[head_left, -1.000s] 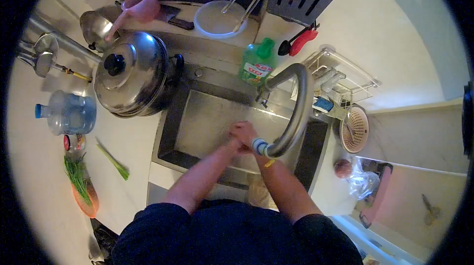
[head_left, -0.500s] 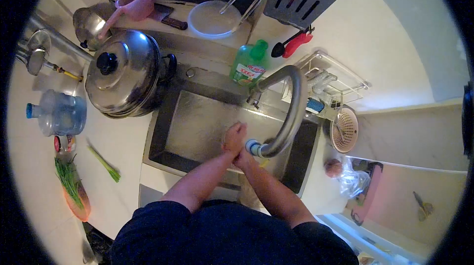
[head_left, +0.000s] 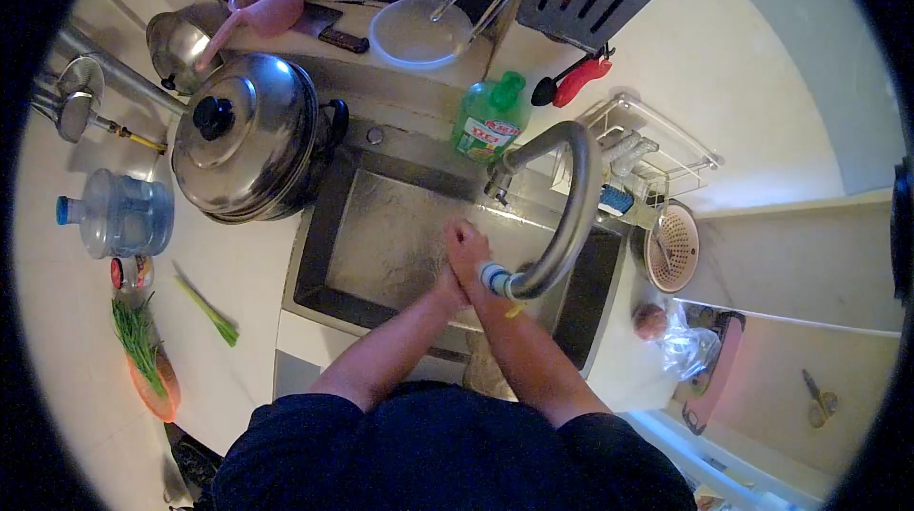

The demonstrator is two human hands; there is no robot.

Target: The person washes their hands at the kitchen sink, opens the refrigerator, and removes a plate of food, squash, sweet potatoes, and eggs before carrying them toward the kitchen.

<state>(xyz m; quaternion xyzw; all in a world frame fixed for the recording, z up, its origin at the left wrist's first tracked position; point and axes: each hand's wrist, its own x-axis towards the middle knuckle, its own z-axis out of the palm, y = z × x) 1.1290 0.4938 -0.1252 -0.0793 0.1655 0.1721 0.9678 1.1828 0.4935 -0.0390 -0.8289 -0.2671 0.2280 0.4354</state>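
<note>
Both hands are together over the steel sink (head_left: 367,235), beside the blue-and-white nozzle of the curved faucet (head_left: 578,216). My left hand (head_left: 451,288) is closed around my right wrist, its fingers partly hidden behind that wrist. My right hand (head_left: 467,252) points away from me, its fingers curled into a loose fist with nothing visible in it. The nozzle hangs over my right wrist. The sink floor looks wet. At the sink's back edge a green detergent bottle (head_left: 490,120) stands upright.
Left of the sink are a lidded steel pot (head_left: 249,135), a water jug (head_left: 124,214), a green stalk (head_left: 207,306) and chives (head_left: 138,340). A pink dipper (head_left: 269,1) and a cleaver (head_left: 333,33) lie behind. To the right are a wire rack (head_left: 657,144) and a strainer basket (head_left: 672,246).
The hands have swapped places: earlier my right hand was around my left wrist, now my left is around my right. My right hand has moved forward; my left has drawn back.
</note>
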